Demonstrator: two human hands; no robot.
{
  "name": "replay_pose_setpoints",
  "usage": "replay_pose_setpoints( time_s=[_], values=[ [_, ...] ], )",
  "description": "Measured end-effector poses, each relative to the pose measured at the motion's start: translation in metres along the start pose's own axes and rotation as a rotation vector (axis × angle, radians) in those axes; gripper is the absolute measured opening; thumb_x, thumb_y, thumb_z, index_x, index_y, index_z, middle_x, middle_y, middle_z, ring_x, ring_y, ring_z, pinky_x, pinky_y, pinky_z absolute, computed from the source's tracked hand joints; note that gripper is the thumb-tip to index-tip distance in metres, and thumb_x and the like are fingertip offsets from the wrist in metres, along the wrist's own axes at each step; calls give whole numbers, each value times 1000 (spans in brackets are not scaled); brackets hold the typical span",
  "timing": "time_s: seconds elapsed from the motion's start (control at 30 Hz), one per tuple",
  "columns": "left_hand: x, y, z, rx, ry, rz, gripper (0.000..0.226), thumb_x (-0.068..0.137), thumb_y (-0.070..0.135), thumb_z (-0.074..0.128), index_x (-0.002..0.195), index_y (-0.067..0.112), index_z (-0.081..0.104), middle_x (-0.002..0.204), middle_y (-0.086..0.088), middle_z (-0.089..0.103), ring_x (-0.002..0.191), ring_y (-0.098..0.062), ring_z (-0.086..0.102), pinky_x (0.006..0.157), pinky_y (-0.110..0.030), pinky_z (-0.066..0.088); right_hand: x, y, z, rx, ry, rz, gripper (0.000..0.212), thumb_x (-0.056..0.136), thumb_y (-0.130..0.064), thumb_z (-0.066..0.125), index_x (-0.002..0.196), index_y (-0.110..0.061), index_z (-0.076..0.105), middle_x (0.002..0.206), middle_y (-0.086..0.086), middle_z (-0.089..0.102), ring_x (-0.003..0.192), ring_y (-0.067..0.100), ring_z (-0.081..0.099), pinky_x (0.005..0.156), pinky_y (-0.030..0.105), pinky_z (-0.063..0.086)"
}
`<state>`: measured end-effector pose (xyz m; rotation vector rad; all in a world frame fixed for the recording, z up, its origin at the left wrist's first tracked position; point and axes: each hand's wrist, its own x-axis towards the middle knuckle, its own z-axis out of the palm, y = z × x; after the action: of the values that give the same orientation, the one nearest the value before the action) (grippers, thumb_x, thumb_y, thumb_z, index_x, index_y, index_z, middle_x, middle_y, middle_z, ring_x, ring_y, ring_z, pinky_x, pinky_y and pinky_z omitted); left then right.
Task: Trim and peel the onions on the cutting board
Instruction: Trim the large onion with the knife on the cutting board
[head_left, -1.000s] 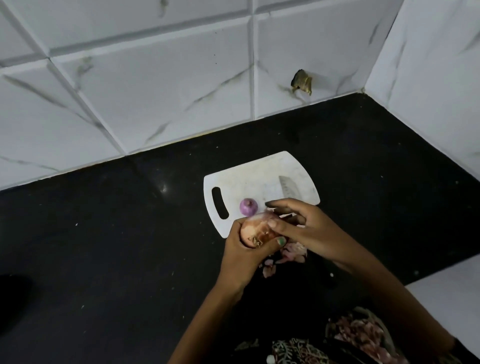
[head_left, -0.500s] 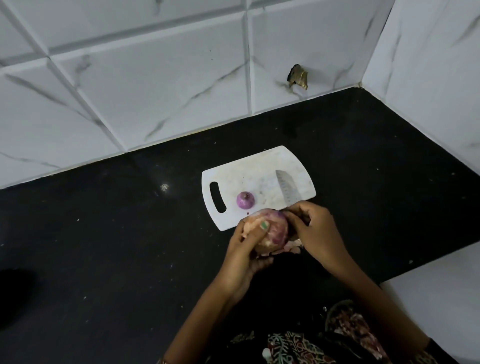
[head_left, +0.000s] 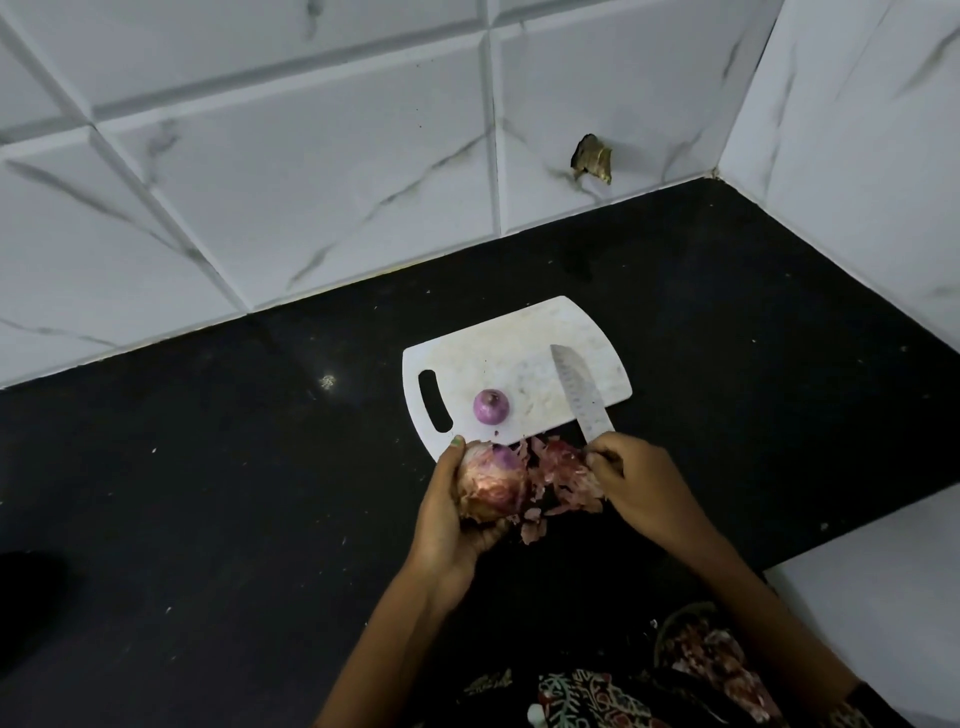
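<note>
My left hand (head_left: 447, 514) grips a large red onion (head_left: 491, 486) just below the near edge of the white cutting board (head_left: 498, 358). Papery skin still covers part of it. My right hand (head_left: 639, 483) pinches a strip of torn onion skin (head_left: 561, 475) pulled off to the right of the onion. A small peeled purple onion (head_left: 490, 406) sits on the board near its handle slot. A knife (head_left: 579, 392) lies on the right side of the board, its blade pointing away from me and its handle hidden behind my right hand.
The board lies on a black countertop (head_left: 208, 493) backed by white marble-look tiles (head_left: 311, 182). Loose peel scraps (head_left: 535, 527) lie below the onion. A bowl of peels (head_left: 711, 654) sits near my body at the lower right. The counter's edge runs along the right.
My right hand has pulled away to the right, tearing skin off the onion. My left hand has turned the onion and dropped slightly toward me. The knife blade is now fully exposed.
</note>
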<state>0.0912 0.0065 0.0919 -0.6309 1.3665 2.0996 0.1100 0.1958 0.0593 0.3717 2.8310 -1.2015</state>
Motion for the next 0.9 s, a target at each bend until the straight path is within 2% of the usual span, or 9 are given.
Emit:
replay_pose_setpoints(
  time_s=[0.13,0.23,0.37,0.43,0.57,0.67,0.73,0.83,0.9],
  values=[
    [4,4,-5,-57,33,-14,36,90,45,52,106,15,63,76,-3,73,63,-15,66,47,-24,49,13,5,20,-28,-90,-111,29,97,-20,47,123,-10,58,120,7,58,112,19,53,93,28,40],
    [8,7,-6,-77,41,-29,37,91,44,52,109,14,62,78,-5,73,64,-16,65,49,-25,49,20,9,46,-236,-160,-170,66,93,-55,24,140,-11,40,143,6,43,135,22,33,114,32,18],
    [14,10,-8,-92,57,-29,40,91,45,51,113,13,61,91,-8,69,72,-19,62,49,-24,49,12,9,70,-306,-278,-258,104,73,-80,-13,151,-17,16,159,6,14,147,20,2,119,33,-5],
    [17,11,-8,-97,71,-32,39,91,45,52,110,13,62,89,-8,68,73,-19,61,50,-25,49,3,2,71,-277,-337,-290,99,76,-74,-9,150,-16,20,158,5,15,147,18,5,115,24,-9],
    [18,13,-10,-96,91,-28,31,92,43,51,95,15,65,73,-4,71,66,-17,61,54,-26,46,1,-8,61,19,-218,-266,53,94,-50,32,123,-17,61,132,0,54,127,13,43,105,14,27],
    [19,15,-12,-105,103,-36,30,92,43,51,94,17,66,74,-2,71,60,-14,62,48,-24,46,17,-7,55,49,0,-216,31,90,-26,45,106,-12,67,105,1,64,103,17,56,90,20,42],
    [21,15,-15,-118,115,-46,31,91,44,52,96,17,67,79,-3,70,64,-15,62,48,-24,46,26,-8,54,-20,9,-191,26,92,-16,49,109,-9,66,110,5,64,108,21,56,93,28,44],
    [23,17,-18,-142,136,-49,32,91,43,53,99,16,66,84,-6,68,70,-18,60,49,-24,45,27,-4,59,-218,-195,-222,30,96,-21,49,120,-9,63,136,8,52,130,21,42,106,30,33],
    [23,19,-21,-156,142,-45,32,91,44,52,98,15,66,84,-6,69,70,-18,60,48,-24,46,25,-6,62,-233,-207,-255,28,95,-24,50,115,-12,67,133,4,55,129,17,42,103,30,36]
  ],
)
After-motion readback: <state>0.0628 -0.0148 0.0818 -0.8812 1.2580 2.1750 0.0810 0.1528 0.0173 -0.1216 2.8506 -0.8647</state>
